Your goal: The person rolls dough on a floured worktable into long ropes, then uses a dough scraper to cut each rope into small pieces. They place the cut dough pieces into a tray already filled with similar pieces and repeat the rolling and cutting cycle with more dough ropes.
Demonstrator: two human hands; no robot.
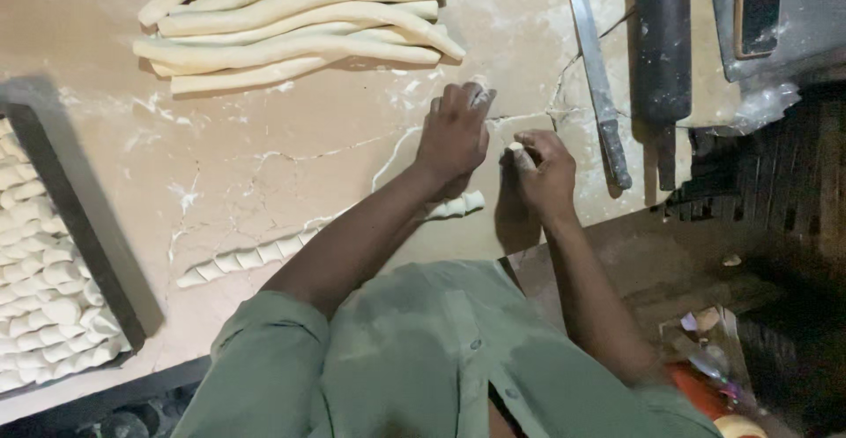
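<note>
So you're at a floury worktop (291, 152) with a stack of long dough ropes (300, 19) up at the far edge, lying roughly left to right, and a dark tray (84, 226) of cut dough pieces (40, 288) off to your left. The rope that matters is the scored dough rope (256, 253) running on a diagonal from lower left up toward your hands, passing under your left forearm, with its near end poking out just below your left wrist. So its long axis points pretty much straight at your hands, and the left one is the closer of the two. Your left hand (454, 134) is curled with the fingers bunched down on the counter; I can't tell if there's dough under it. Your right hand (542, 169) is just beside it, pinched narrow on a small dough piece (515, 151) between thumb and fingertips. A long metal blade (595, 68) and a dark rolling pin (663, 59) lie further right, both untouched
</note>
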